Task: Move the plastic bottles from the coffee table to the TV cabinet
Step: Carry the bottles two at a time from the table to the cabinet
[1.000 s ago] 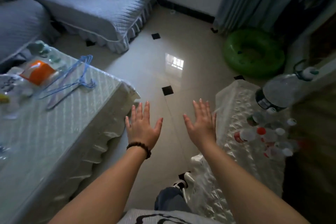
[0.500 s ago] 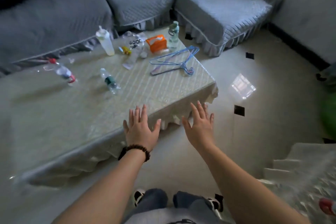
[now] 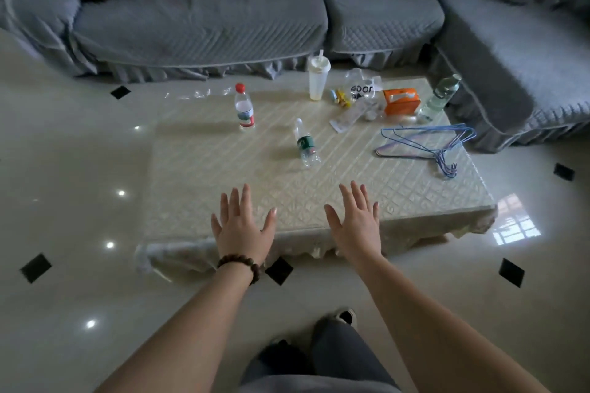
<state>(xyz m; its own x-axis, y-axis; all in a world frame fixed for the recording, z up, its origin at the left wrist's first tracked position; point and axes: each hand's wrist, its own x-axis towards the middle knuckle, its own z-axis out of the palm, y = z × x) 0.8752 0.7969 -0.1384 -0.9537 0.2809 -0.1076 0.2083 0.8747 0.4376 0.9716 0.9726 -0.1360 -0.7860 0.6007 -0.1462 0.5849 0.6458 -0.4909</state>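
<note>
Bottles [image 3: 307, 145] beyond both grips [image 3: 242, 228], untouched

Counts on the table [image 3: 223, 188]:
- plastic bottles: 3. Red-cap bottle [image 3: 244, 110] upright, far left; green-label bottle [image 3: 306, 144] near the middle; clear bottle [image 3: 440, 98] far right, by the sofa.
- white tumbler with straw [image 3: 317, 77]: 1
- orange tissue box [image 3: 401, 101]: 1
- clear plastic bag with print [image 3: 361, 88]: 1
- blue wire hangers [image 3: 427, 145]: one bunch, exact number unreadable
- small yellow item [image 3: 341, 98]: 1, blurred

Hands: 2, left hand [image 3: 241, 226] and right hand [image 3: 357, 222].
</note>
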